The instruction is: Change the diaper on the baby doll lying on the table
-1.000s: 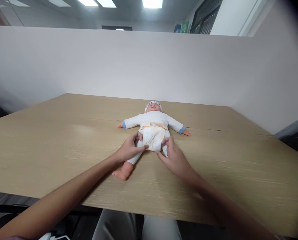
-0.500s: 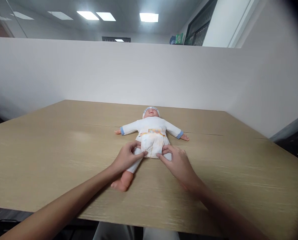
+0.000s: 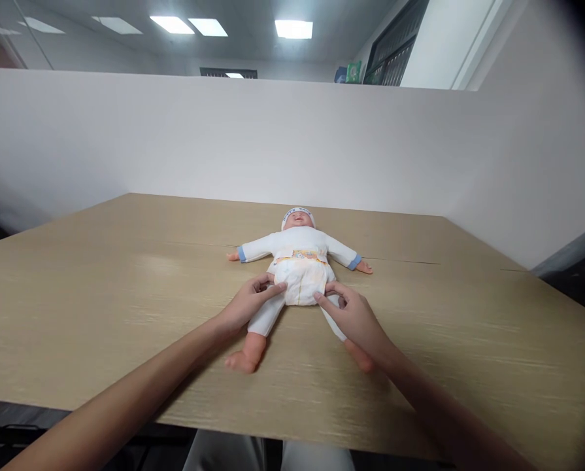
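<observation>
Head view | we see a baby doll (image 3: 299,243) face-up on the wood-grain table (image 3: 125,301), in lettered headwear (image 3: 291,212) | diaper (image 3: 300,282) over its white outfit (image 3: 266,318) | our left hand (image 3: 251,299) touches one leg edge of the diaper, our right hand (image 3: 355,317) the other | white partition (image 3: 272,137) behind

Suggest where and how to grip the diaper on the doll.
Probably best to pinch the diaper by its leg edges, coming in from either side, thumbs on top: the doll lies face up with legs spread, which leaves those edges reachable.
</observation>
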